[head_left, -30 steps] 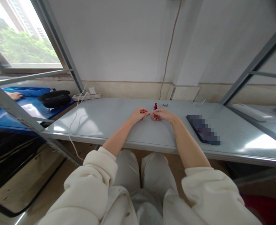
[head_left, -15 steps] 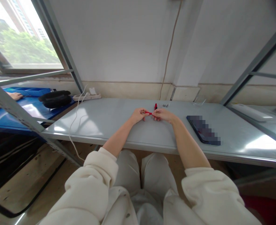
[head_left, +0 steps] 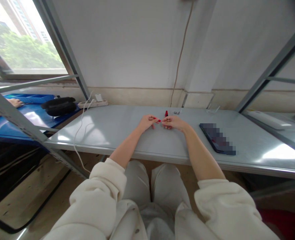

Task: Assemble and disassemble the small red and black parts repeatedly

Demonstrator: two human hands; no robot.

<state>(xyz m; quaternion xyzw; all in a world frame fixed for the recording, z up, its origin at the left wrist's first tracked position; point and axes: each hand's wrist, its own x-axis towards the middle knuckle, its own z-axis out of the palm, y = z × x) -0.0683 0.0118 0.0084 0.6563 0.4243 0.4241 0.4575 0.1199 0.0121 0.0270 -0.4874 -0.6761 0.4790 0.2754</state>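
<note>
Red piece [head_left: 159, 120] was pinched in fingers of left hand [head_left: 146, 123], poking out at 3 o'clock. Right hand [head_left: 174, 123] sat just beyond, fingers curled; couldn't tell if gripping.

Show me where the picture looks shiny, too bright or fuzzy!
Head view: white glare on the grey table, left and right; head view: the window is washed out; head view: blocky squares over the phone; head view: the red piece in the left hand looks tiny and unclear.
</note>
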